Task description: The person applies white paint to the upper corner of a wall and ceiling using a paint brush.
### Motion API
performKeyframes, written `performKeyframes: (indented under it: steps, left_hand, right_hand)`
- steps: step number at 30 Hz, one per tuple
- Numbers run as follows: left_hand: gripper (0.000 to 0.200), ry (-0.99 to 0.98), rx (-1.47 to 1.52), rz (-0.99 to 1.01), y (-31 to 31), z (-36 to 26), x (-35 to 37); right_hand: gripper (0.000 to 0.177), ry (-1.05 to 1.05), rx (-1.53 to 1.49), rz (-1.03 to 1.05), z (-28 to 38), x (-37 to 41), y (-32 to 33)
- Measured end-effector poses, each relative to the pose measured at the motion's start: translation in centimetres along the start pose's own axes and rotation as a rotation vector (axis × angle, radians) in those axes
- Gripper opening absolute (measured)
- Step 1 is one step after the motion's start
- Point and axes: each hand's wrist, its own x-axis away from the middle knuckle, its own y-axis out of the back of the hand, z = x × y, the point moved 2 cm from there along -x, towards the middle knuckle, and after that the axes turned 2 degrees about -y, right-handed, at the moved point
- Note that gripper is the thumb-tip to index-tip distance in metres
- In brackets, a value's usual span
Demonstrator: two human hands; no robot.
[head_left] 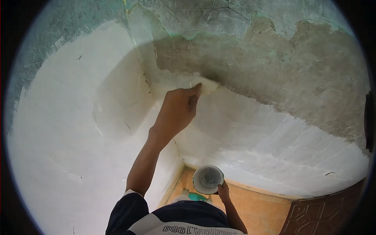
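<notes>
My left hand (181, 105) reaches up to the wall, its fingers closed round a paintbrush (208, 86). The brush's broad, pale head touches the wall along the border between white paint and bare grey-brown plaster; its handle is hidden by the hand. Low down, near my body, my right hand (223, 192) grips the rim of a pale bucket (197, 181). Inside the bucket is some greyish-white paint (210, 178). The white-painted wall (235, 129) spreads below the brush, and unpainted plaster (243, 66) lies above it.
A second wall (66, 129), mostly white with green at its upper edge, meets the first in a corner at left. Orange floor tiles (250, 203) lie below. A dark carved wooden panel (329, 213) is at lower right. Something green (197, 196) is near my feet.
</notes>
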Motion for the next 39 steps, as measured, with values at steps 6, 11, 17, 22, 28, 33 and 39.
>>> performKeyframes:
  steps: [6,11,17,22,28,33,39]
  left_hand:
    - [0.042,0.026,-0.11,-0.156,-1.8,-0.7,1.9]
    - [0.057,-0.003,0.054,-0.257,-11.6,4.2,5.4]
    - [0.044,0.061,-0.011,0.07,-6.4,2.6,5.2]
    - [0.036,0.111,-0.036,0.087,-0.2,-1.8,-0.6]
    - [0.037,0.004,-0.058,-0.063,-0.3,-2.3,-0.3]
    - [0.051,-0.062,-0.085,-0.265,-4.3,-0.8,2.3]
    - [0.053,0.032,0.137,-0.321,-11.8,2.0,4.1]
  right_hand:
    - [0.053,-0.026,-0.04,0.015,-0.9,0.6,1.3]
    - [0.055,-0.057,-0.007,0.034,-0.5,0.8,2.4]
    - [0.055,-0.035,0.098,0.067,0.2,0.3,3.5]
    - [0.058,-0.012,0.174,0.122,-0.6,-1.1,3.2]
    - [0.06,-0.039,0.138,0.161,1.6,-0.7,3.6]
    - [0.059,0.014,0.141,0.12,0.0,-1.3,3.9]
    - [0.062,-0.054,0.167,0.157,-0.8,-0.7,4.5]
